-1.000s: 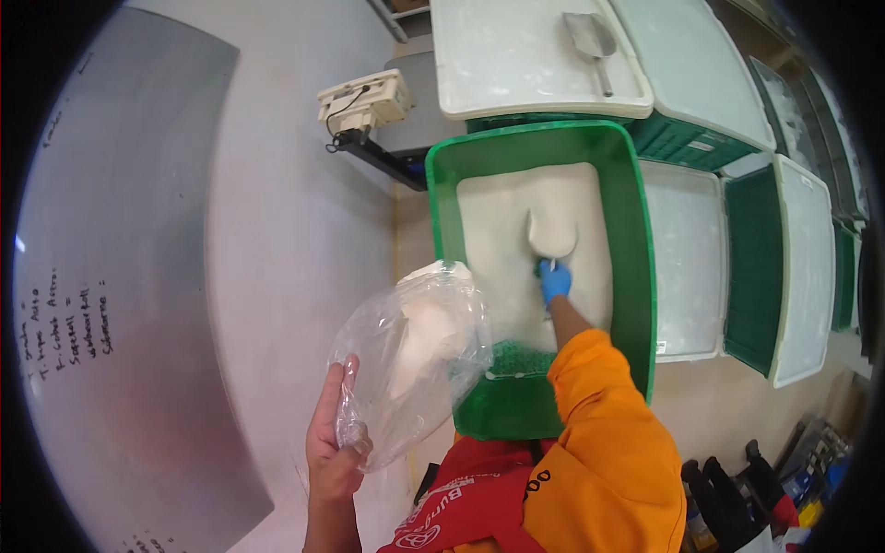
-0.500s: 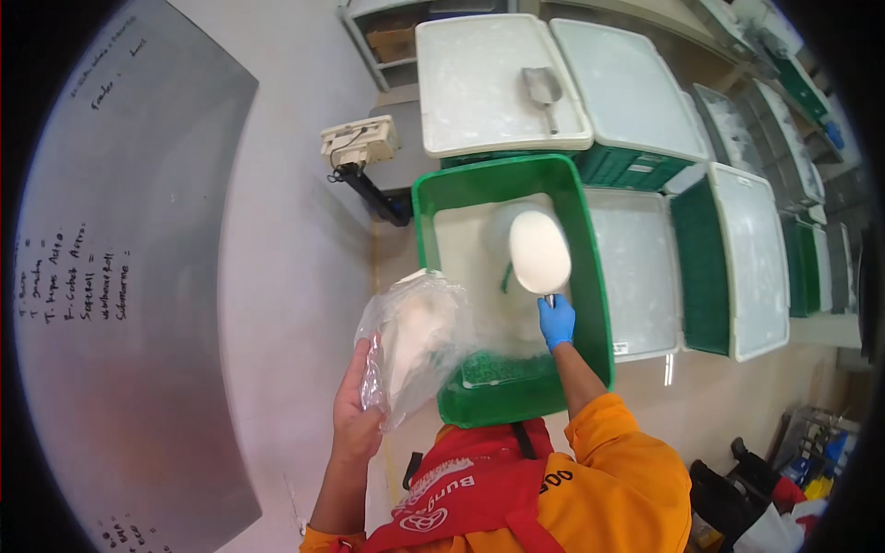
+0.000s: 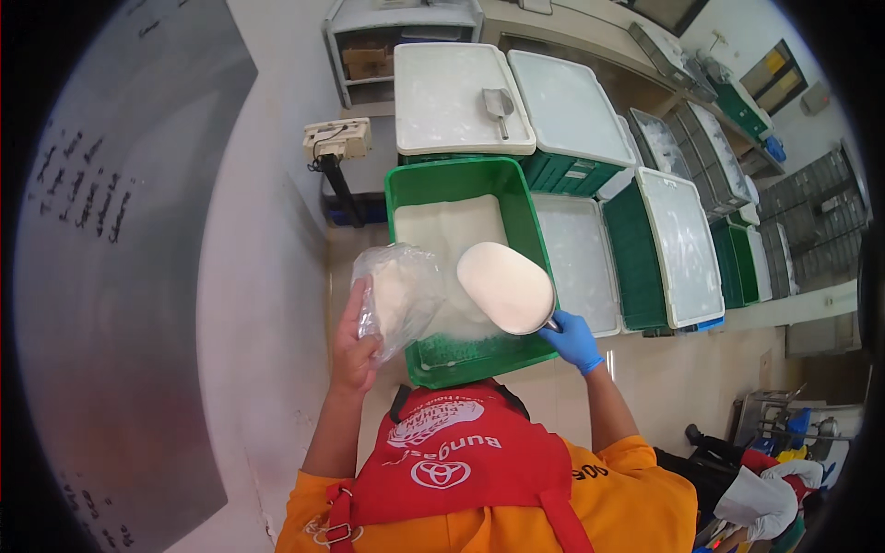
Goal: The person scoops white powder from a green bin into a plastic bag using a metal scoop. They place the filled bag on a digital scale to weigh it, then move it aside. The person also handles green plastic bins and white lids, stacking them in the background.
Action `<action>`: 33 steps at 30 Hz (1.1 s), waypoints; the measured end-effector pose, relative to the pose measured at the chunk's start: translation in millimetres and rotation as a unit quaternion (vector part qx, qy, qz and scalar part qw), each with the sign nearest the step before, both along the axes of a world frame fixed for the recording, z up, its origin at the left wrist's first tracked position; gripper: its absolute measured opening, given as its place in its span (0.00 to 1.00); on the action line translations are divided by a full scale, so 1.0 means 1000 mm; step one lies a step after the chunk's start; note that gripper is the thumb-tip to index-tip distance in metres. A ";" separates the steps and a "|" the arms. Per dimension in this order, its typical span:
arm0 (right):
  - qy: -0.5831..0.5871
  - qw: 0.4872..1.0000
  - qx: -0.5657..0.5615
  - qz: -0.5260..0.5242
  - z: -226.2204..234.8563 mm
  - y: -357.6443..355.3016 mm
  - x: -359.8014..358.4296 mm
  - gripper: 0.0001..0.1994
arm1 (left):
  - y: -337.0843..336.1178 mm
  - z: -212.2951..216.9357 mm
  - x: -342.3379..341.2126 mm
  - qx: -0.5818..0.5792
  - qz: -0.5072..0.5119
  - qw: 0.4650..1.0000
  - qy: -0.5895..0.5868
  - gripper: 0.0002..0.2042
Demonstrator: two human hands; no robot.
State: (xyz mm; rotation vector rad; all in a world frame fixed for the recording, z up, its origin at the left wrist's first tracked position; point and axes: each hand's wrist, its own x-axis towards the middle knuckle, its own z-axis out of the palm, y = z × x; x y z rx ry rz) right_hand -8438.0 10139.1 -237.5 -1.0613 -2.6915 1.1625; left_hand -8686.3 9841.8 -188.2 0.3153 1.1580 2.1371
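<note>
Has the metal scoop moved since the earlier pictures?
Yes. The metal scoop, heaped with white powder, has risen out of the green plastic bin toward its near end, beside the clear plastic bag.

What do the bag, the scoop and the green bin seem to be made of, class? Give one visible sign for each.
Bag: thin clear plastic film, going by its crinkles and see-through look. Scoop: probably metal, with a grey sheen at its rim, heaped with white powder. Green bin: moulded rigid plastic, glossy with an even colour. Right hand: a blue glove, likely nitrile or latex.
</note>
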 end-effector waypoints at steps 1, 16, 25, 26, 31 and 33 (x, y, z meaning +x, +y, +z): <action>-0.017 1.000 -0.007 0.025 0.019 -0.002 -0.009 0.15 | 0.000 0.000 0.004 0.007 0.000 1.000 0.003 0.43; -0.176 0.875 0.351 0.282 0.084 -0.079 -0.189 0.08 | -0.001 -0.009 0.019 0.036 -0.092 0.995 0.024 0.44; -0.033 0.992 -0.118 -0.039 -0.022 0.023 -0.075 0.08 | -0.003 0.008 0.015 0.043 -0.050 0.997 -0.050 0.45; 0.007 0.929 -0.342 -0.139 -0.068 0.024 -0.067 0.08 | -0.001 0.007 0.013 0.033 -0.046 0.997 -0.049 0.45; 0.020 0.705 -0.582 -0.405 -0.270 -0.044 -0.074 0.04 | 0.007 0.003 0.005 -0.026 -0.037 0.999 -0.010 0.46; -0.111 0.798 -0.500 -0.319 -0.289 -0.073 -0.078 0.05 | 0.008 0.002 0.005 -0.063 -0.017 0.998 -0.007 0.46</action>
